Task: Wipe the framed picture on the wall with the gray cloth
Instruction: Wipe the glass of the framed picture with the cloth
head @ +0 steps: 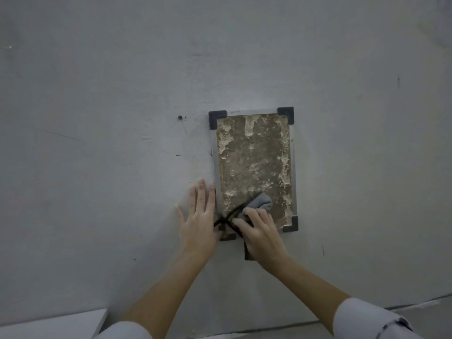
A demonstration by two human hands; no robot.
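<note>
Framed picture (254, 165): mounted on gray wall (110, 143), portrait format, dark corner caps, mottled brown face.
Gray cloth (263, 203): bunched, pressed to lower part of pic face, w/ a tail hung below the hand.
Right hand (261, 231): fingers curled around cloth, gripped so it can be rubbed across the face.
Left hand (199, 216): laid flat, fingers spread, nothing held; placed against frame's lower-left edge, prob. to steady it.
Dark cord (228, 216): crossed betw. the hands; purpose unclear.
Upper area judged not yet reached.
</note>
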